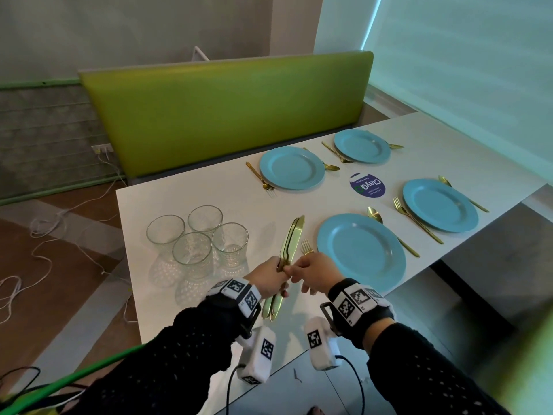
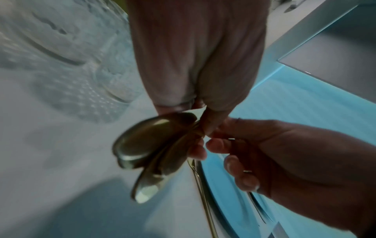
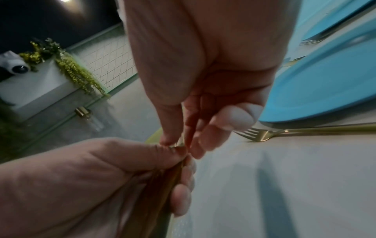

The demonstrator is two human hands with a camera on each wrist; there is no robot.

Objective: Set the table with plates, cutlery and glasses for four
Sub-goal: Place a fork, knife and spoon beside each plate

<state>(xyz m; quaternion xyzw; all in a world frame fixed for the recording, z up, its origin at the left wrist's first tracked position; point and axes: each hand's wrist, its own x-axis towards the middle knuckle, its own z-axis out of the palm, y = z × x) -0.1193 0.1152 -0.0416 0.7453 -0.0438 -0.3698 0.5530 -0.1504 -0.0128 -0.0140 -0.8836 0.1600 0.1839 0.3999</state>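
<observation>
The bundle of gold knives (image 1: 291,239) is held above the near part of the white worktop (image 1: 191,199), blades pointing away, just left of the nearest blue plate (image 1: 360,253). The left hand (image 1: 267,275) has its fingers curled round the handles of the bundle. The right hand (image 1: 314,272) meets it from the right, thumb and forefinger closed in a pinch on one handle; the right wrist view shows that pinch right at the left thumb, as if to draw a single knife out.

These knives look thin, stiff and polished, so I judge them light but slippery, and likely to slide against each other and fan out. The sound place to take one is on the narrow handle near its middle, pinched flat side to flat side, with the blade kept clear of the fingers. Dropped on a plate they could chip it.

A gold fork (image 1: 306,246) lies on the worktop just left of the near plate, its tines showing above the right hand, and a spoon (image 1: 375,215) lies at the plate's far right. Three more blue plates sit further off, each with a fork and a spoon beside it and no knife visible. Four clear glasses (image 1: 197,235) stand clustered at the near left, well apart from the places, so they look fragile work left to do. A round purple sticker (image 1: 367,185) sits between the plates, and a green bench back (image 1: 227,112) runs along the far side.
</observation>
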